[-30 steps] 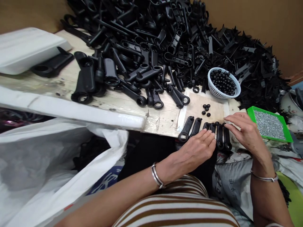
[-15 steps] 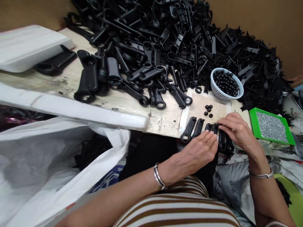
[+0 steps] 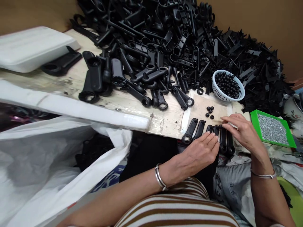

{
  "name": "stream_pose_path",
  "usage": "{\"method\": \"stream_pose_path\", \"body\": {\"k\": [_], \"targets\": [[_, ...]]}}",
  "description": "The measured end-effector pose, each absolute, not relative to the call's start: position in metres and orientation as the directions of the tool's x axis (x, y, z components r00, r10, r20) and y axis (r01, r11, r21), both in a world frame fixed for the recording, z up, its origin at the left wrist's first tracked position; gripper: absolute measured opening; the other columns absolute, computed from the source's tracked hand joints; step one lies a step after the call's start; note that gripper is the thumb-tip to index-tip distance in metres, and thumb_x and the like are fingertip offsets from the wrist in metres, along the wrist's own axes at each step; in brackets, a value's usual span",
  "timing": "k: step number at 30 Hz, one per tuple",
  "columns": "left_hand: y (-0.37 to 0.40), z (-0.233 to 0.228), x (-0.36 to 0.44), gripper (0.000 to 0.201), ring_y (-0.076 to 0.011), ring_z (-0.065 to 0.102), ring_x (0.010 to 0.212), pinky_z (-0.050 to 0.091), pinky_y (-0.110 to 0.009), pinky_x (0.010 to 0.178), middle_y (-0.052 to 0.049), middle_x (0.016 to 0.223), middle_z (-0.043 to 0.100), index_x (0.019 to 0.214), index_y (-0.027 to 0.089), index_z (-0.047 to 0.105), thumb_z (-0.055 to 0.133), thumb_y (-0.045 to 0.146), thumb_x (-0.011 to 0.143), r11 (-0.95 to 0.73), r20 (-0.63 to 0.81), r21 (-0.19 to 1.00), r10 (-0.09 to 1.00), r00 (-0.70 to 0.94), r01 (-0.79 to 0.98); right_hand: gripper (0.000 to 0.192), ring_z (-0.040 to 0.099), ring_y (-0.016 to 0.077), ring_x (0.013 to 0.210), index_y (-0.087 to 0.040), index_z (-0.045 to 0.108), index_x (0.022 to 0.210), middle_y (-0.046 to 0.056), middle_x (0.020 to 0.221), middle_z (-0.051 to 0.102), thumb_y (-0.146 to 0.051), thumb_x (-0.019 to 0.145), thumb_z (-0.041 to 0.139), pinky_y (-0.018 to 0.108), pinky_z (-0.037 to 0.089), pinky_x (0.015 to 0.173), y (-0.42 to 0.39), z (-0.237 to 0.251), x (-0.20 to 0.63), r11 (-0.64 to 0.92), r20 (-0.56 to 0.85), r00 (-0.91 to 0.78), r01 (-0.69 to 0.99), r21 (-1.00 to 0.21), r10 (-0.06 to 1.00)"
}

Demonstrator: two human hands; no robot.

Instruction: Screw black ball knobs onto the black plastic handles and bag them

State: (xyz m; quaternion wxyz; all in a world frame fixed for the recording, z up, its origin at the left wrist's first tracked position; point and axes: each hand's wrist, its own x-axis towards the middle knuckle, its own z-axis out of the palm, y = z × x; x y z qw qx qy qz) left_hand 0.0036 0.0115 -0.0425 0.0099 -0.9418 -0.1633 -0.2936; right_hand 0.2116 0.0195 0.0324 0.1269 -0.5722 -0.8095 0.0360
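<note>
Left hand (image 3: 200, 153) still flat on black levers (image 3: 215, 129); right hand (image 3: 243, 130) shifted slightly rightward, fingers (image 3: 228, 119) parted.

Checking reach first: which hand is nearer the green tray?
Right. The right hand is just left of the green tray; the left hand lies farther left, on the black levers.
</note>
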Motion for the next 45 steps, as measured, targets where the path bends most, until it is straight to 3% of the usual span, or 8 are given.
{"method": "stream_pose_path", "body": {"k": [5,9,13,16,19,25,31,45], "targets": [[0.012,-0.037,-0.001,0.029,-0.0255,0.060,0.123,0.043,-0.039,0.109,-0.017,0.128,0.064,0.119,0.005,0.060,0.046,0.008,0.094,-0.946,0.539,0.083,0.306,0.785,0.312,0.020,0.066,0.0233,0.093,-0.021,0.073,0.100,0.008,0.098,0.074,-0.029,0.094,0.055,0.037,0.049,0.082,0.045,0.037,0.203,0.279,0.071,-0.271,0.941,-0.189,0.960],[0.013,-0.033,-0.010,0.028,-0.0251,0.060,0.122,0.041,-0.044,0.111,-0.015,0.127,0.065,0.120,0.008,0.060,0.045,0.011,0.096,-0.948,0.582,0.065,0.291,0.759,0.313,0.014,0.066,0.0200,0.078,-0.023,0.072,0.088,0.003,0.085,0.074,-0.031,0.089,0.060,0.032,0.043,0.067,0.063,0.039,0.186,0.194,-0.088,-0.206,0.973,-0.125,0.975],[0.014,-0.037,-0.019,0.026,-0.0290,0.062,0.120,0.041,-0.053,0.111,-0.017,0.122,0.068,0.116,0.003,0.061,0.054,0.012,0.093,-0.925,0.609,0.053,0.329,0.721,0.377,0.015,0.065,0.0207,0.074,-0.025,0.072,0.086,0.001,0.079,0.074,-0.038,0.085,0.066,0.031,0.038,0.062,0.071,0.034,0.177,0.120,-0.118,-0.123,0.992,-0.035,0.985],[0.015,-0.041,-0.021,0.024,-0.0294,0.065,0.115,0.041,-0.056,0.110,-0.019,0.119,0.069,0.112,0.002,0.062,0.057,0.012,0.091,-0.922,0.599,0.040,0.331,0.730,0.385,0.012,0.065,0.0193,0.071,-0.024,0.073,0.084,0.001,0.076,0.073,-0.033,0.085,0.065,0.031,0.039,0.062,0.072,0.032,0.179,0.098,-0.128,-0.107,0.992,-0.076,0.986],[0.015,-0.043,-0.020,0.024,-0.0296,0.066,0.113,0.040,-0.059,0.111,-0.020,0.118,0.069,0.111,0.001,0.062,0.057,0.013,0.091,-0.927,0.602,0.030,0.315,0.734,0.374,0.013,0.065,0.0173,0.068,-0.022,0.074,0.089,0.001,0.077,0.074,-0.028,0.084,0.063,0.030,0.046,0.064,0.067,0.038,0.189,0.109,-0.075,-0.131,0.963,-0.246,0.989],[0.015,-0.046,-0.018,0.022,-0.0291,0.067,0.113,0.041,-0.057,0.112,-0.021,0.117,0.069,0.110,0.001,0.063,0.057,0.013,0.092,-0.924,0.632,0.038,0.316,0.708,0.380,0.020,0.070,0.0211,0.092,-0.023,0.074,0.102,0.006,0.103,0.075,-0.030,0.089,0.061,0.035,0.056,0.082,0.036,0.050,0.196,0.229,0.148,-0.177,0.804,-0.549,0.973],[0.014,-0.046,-0.017,0.022,-0.0258,0.067,0.114,0.045,-0.044,0.109,-0.019,0.120,0.069,0.110,0.004,0.064,0.055,0.015,0.093,-0.913,0.596,0.014,0.335,0.729,0.407,0.009,0.066,0.0198,0.087,-0.023,0.069,0.095,0.005,0.090,0.071,-0.027,0.088,0.067,0.036,0.055,0.080,0.016,0.040,0.188,0.325,0.255,-0.229,0.828,-0.457,0.940],[0.014,-0.044,-0.018,0.026,-0.0259,0.066,0.114,0.046,-0.039,0.107,-0.020,0.122,0.068,0.114,0.001,0.063,0.056,0.012,0.091,-0.917,0.576,0.058,0.354,0.737,0.395,0.014,0.065,0.0225,0.105,-0.024,0.070,0.101,0.008,0.108,0.067,-0.028,0.088,0.065,0.040,0.057,0.088,0.014,0.012,0.183,0.280,0.286,-0.151,0.824,-0.492,0.946]]}}
